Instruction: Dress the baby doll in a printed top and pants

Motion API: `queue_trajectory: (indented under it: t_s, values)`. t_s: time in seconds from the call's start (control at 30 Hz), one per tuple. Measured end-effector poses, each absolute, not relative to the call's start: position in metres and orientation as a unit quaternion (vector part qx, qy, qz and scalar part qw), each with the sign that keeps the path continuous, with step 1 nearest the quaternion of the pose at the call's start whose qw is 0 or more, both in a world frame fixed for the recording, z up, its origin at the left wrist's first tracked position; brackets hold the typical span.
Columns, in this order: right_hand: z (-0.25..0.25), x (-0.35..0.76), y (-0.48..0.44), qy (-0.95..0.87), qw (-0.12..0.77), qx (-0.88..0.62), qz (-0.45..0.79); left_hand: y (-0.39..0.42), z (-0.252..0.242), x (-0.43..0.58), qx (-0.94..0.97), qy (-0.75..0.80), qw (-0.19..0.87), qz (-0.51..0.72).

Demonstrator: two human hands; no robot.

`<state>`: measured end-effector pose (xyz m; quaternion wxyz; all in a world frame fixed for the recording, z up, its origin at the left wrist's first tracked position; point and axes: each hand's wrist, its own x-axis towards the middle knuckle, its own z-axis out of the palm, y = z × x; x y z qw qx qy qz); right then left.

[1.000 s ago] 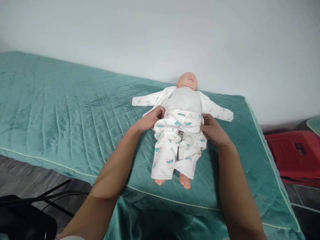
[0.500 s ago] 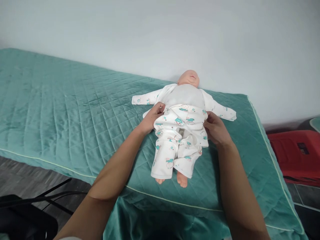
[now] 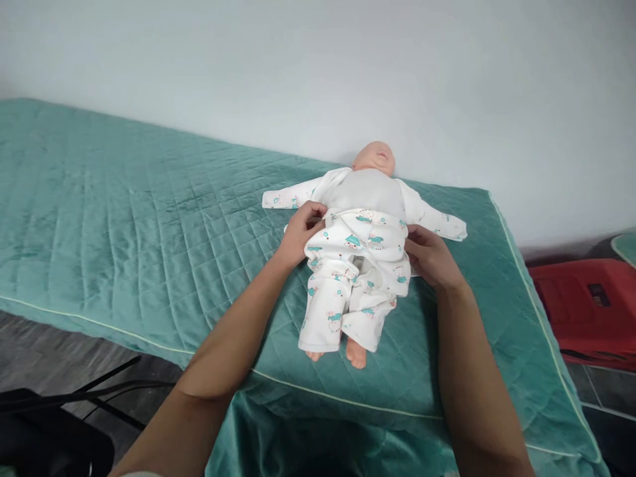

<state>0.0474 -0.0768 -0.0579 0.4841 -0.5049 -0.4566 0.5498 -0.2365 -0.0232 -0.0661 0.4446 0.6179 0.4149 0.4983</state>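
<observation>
Across the room, a green quilted cover (image 3: 149, 218) edged in pale piping, with glossy green cloth (image 3: 278, 424) hanging below its near side. Closest, at lower left, a black object (image 3: 50, 430), too dark to identify, above a grey floor (image 3: 30, 338). Reaching in from the bottom corners, two bare forearms (image 3: 233, 338). Next, the feet (image 3: 356, 354) of a baby doll (image 3: 370, 184), pointing toward the viewer, bare toes just showing below the cuffs of white printed trousers (image 3: 377, 232), bunched along the legs and gapping slightly at the crotch. At one side of the waistband, the left hand (image 3: 299, 233), partly closed, fingers curled over a small gap above the thumb. Opposite, against the other side of the trousers, the right hand (image 3: 431, 257), half closed, fingertips hidden at the cloth. Cannot tell for either hand whether pinching the fabric or merely touching it. Beyond the right end of the cover, low down, a red case (image 3: 586, 305). Farther up, a pale grey chest (image 3: 360, 193) between the parted fronts of a white jacket (image 3: 415, 209), printed sleeves spread wide. Farthest, the doll's head (image 3: 375, 158), face up, just beside a plain pale wall (image 3: 318, 73).
</observation>
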Motion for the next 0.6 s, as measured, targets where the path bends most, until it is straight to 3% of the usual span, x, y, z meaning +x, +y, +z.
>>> queue_trajectory:
  t_s: [0.17, 0.4, 0.6]
  values:
    - [-0.057, 0.042, -0.075, -0.464, 0.489, -0.517, 0.528, -0.021, -0.070, -0.236, 0.609, 0.418, 0.450, 0.502]
    - [-0.062, 0.042, -0.073, -0.464, 0.496, -0.514, 0.524, -0.015, -0.065, -0.228, 0.442, 0.415, 0.599, 0.523]
    - [-0.062, 0.041, -0.075, -0.472, 0.487, -0.513, 0.526, -0.014, -0.063, -0.227, 0.449, 0.449, 0.596, 0.492]
